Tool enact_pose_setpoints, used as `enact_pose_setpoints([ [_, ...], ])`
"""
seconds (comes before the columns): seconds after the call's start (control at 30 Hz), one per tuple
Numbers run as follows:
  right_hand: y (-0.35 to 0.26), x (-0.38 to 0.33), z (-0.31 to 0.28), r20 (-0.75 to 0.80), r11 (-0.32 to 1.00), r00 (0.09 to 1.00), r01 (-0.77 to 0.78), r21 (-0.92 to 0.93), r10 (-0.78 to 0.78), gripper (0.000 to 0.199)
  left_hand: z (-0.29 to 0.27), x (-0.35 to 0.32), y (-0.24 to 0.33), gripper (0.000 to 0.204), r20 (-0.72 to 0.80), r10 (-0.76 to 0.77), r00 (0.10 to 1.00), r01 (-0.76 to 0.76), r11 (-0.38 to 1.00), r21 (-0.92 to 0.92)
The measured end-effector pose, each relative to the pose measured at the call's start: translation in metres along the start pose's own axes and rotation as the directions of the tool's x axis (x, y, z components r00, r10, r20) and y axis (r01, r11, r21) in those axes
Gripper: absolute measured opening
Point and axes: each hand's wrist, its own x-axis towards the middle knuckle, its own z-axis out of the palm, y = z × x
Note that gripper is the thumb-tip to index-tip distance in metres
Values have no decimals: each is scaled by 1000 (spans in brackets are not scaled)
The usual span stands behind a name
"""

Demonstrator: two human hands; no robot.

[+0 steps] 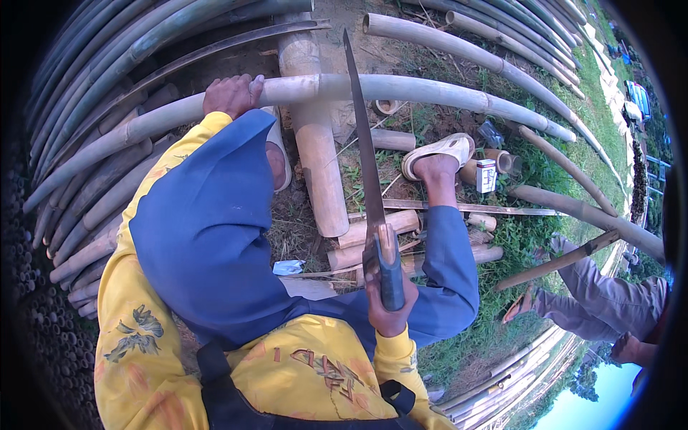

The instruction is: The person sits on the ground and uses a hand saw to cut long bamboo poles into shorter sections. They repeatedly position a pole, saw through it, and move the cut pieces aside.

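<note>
Bamboo pole (401,89), long, pale, lies crosswise on far support log (319,158). Left hand (231,94) fingers wrapped around it. Right hand (390,304) fist closed on saw (369,179), blade crossing pole. Bamboo stack (86,86) left; cut offcuts (373,229) near feet.

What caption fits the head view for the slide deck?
Left hand grips a long bamboo pole while right hand holds a handsaw across it.
</note>
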Motion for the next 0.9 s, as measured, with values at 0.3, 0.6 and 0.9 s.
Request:
enact_pose_setpoints([
  [0.3, 24, 31, 14, -5, 996, 996, 88, -30, -88, 19, -7, 6, 3, 59, 135, -36, 990, 32, 999, 35],
  [0.6, 34, 120, 35, -69, 979, 981, 172, -114, -180, 15, 11, 21, 27, 59, 148, 22, 989, -22, 1000, -1],
  [0.9, 21, -28, -6, 38, 973, 993, 118, -197, -112, 49, -1, -9, -6, 51, -79, 25, 997, -25, 1000, 6],
])
